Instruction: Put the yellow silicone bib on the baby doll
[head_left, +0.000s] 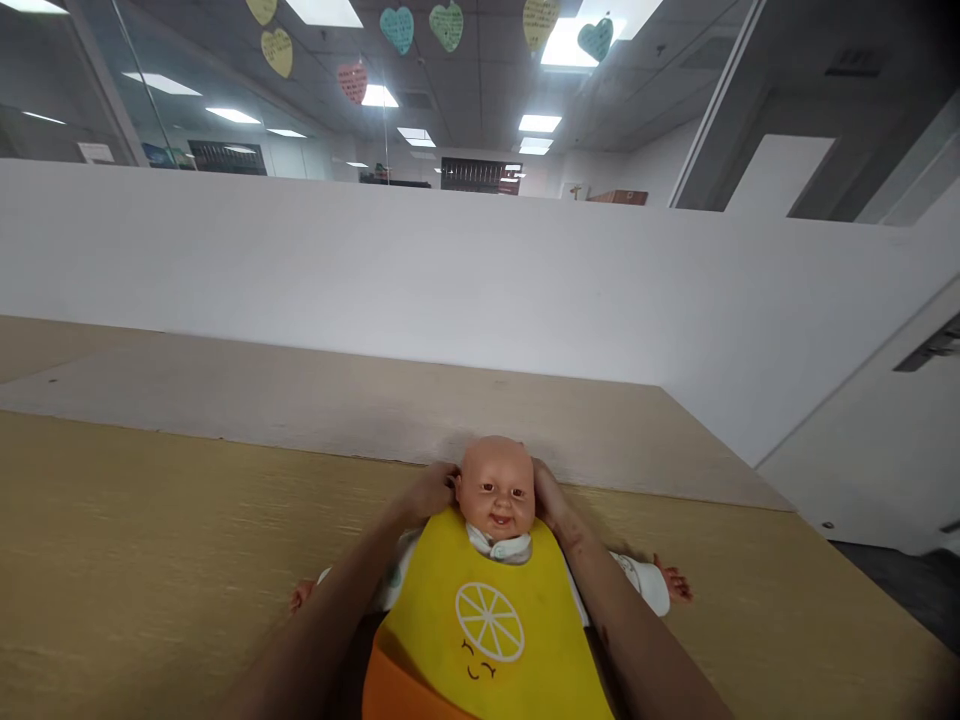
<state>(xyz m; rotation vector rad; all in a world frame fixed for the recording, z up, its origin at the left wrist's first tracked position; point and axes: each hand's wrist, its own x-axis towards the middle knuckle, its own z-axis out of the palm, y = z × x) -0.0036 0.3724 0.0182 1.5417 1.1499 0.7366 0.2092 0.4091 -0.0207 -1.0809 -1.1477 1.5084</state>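
Observation:
A baby doll [498, 475] lies face up on the wooden surface, with its arms spread to both sides. Over its chest is a yellow bib [427, 600] with a white lemon slice, a small smiling face and an orange pocket. My left hand [433, 492] is curled beside the doll's head at the left ear, closed at the bib's upper left corner. On the other side, my right hand [550, 495] reaches behind the head and neck at the bib's right corner. Most of its fingers are hidden, as are the bib's neck ends. A white collar shows above the bib.
A pale raised board [337, 395] runs along the back of the wooden tabletop [150, 540]. Behind it stands a white wall [375, 270] with glass above, where paper hearts [396, 30] hang. A white door [885, 450] is at the right, beyond the table's edge.

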